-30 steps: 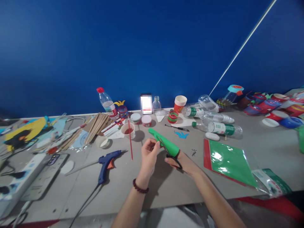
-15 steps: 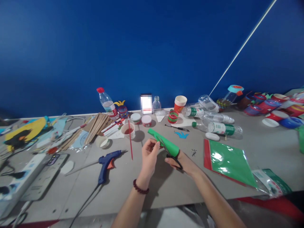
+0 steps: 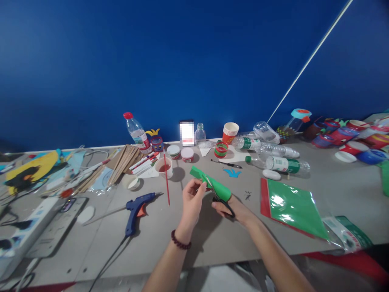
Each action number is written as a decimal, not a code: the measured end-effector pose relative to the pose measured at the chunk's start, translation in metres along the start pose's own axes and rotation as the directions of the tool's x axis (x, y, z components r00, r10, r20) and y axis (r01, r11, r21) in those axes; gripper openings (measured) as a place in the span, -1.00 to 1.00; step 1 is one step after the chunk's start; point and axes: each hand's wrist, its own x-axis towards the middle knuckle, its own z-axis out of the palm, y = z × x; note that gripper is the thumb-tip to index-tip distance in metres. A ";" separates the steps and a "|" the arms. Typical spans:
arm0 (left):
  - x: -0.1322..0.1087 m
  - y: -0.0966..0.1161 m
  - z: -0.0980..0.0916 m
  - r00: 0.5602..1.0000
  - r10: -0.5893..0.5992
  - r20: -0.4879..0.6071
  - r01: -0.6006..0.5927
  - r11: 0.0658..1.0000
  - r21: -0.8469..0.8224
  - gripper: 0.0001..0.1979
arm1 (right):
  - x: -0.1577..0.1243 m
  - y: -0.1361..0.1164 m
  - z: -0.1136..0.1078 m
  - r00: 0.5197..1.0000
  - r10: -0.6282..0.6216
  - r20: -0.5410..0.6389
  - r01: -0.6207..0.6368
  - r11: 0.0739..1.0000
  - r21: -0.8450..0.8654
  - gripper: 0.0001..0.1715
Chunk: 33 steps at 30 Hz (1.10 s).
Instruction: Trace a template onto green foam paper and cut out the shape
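A curled green sheet (image 3: 219, 189), which looks like paper or craft foam, is held above the table in front of me. My left hand (image 3: 193, 196) pinches its near edge between thumb and fingers. Black-handled scissors (image 3: 225, 206) are in my right hand (image 3: 229, 209), with their blades against the green sheet, close to the left fingertips. Part of the right hand's fingers is hidden behind the sheet. A blue cut-out shaped like a crown or leaf (image 3: 232, 173) lies on the table beyond, near a black pen (image 3: 226, 164).
To the left lie a blue glue gun (image 3: 136, 209) and a paper cup (image 3: 164, 167) of dark liquid with a red stick (image 3: 167, 182) across it. Green sheets in a packet (image 3: 296, 207) lie right, below several plastic bottles (image 3: 287, 165). A power strip (image 3: 27, 231) sits far left.
The scissors blades look more spread than before. Both hands and the green sheet have shifted very slightly to the right. Everything else stays in place.
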 end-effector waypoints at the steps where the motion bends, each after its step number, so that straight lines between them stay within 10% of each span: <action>1: 0.000 0.000 0.000 1.000 -0.001 -0.001 0.001 1.000 -0.001 -0.69 | 0.000 0.001 0.000 1.000 -0.001 0.002 0.001 1.000 -0.011 -0.53; 10: -0.001 -0.002 0.000 0.999 -0.006 0.038 0.006 1.000 0.006 -0.70 | 0.002 0.000 0.000 0.996 -0.085 0.042 0.081 0.993 0.084 -0.21; 33: -0.001 -0.002 0.000 0.999 -0.029 0.038 0.028 0.999 0.031 -0.66 | 0.001 0.004 -0.001 0.997 -0.083 -0.010 0.083 0.996 0.019 -0.23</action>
